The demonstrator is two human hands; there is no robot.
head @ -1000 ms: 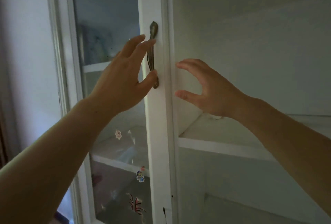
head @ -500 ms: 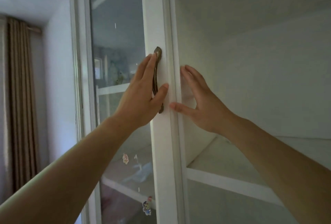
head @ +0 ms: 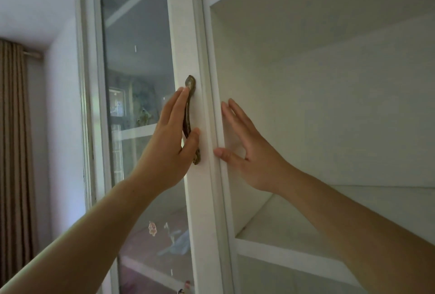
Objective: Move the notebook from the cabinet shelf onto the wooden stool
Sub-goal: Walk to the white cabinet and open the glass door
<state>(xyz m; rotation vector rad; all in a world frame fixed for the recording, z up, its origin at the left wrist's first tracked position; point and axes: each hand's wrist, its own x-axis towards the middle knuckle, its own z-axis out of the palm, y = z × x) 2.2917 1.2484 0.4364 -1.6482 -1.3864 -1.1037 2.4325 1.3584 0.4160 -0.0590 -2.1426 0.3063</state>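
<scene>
Left hand (head: 169, 143) has reached the door handle (head: 189, 88), fingers straight along it, thumb across; right hand (head: 249, 155), flat and wide, now presses the cabinet frame (head: 213, 58); notebook nowhere in my view, shelf (head: 282, 230) included; door comes first, I judge.

- Our left hand (head: 164, 152) and right hand (head: 254, 159) are bare, with short, plain nails showing on the thumbs.
- Our left forearm (head: 82, 242) and right forearm (head: 353, 235) are likewise bare as far as we see them.
</scene>
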